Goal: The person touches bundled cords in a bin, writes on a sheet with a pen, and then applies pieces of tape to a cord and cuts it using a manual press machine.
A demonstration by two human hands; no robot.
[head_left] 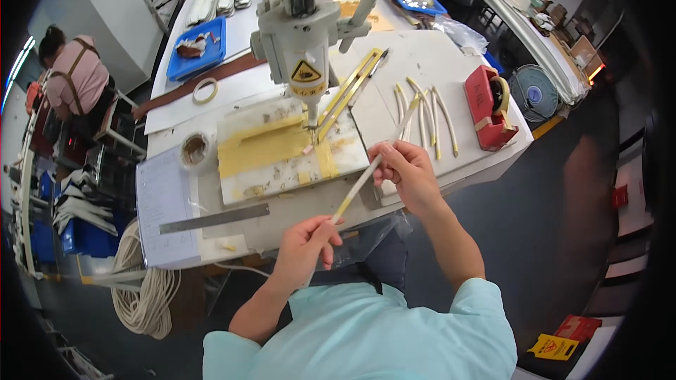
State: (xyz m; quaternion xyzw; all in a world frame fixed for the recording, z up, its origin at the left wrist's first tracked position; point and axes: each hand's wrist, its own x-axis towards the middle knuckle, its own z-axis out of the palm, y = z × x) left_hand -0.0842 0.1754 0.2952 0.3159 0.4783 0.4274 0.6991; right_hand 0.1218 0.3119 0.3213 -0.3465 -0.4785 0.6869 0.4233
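A pale length of cord [360, 181] with yellow tape on it runs slantwise between my two hands, in front of the table edge. My left hand [308, 246] pinches its lower end. Higher up, my right hand [410, 174] grips the cord between thumb and fingers, and its far end points toward several similar cut cords [426, 116] with yellow tips. Left of those stands a press machine [299, 49] with a yellow warning label. Its tip is over a white board [282, 181] partly covered in yellow tape.
A red tape dispenser [484, 116] sits at the right corner. Left lie a steel ruler [215, 219], a paper sheet [163, 197] and tape rolls [194, 150]. A blue tray [201, 49] is farther back. Coiled rope [144, 288] hangs below. A person [77, 81] sits at left.
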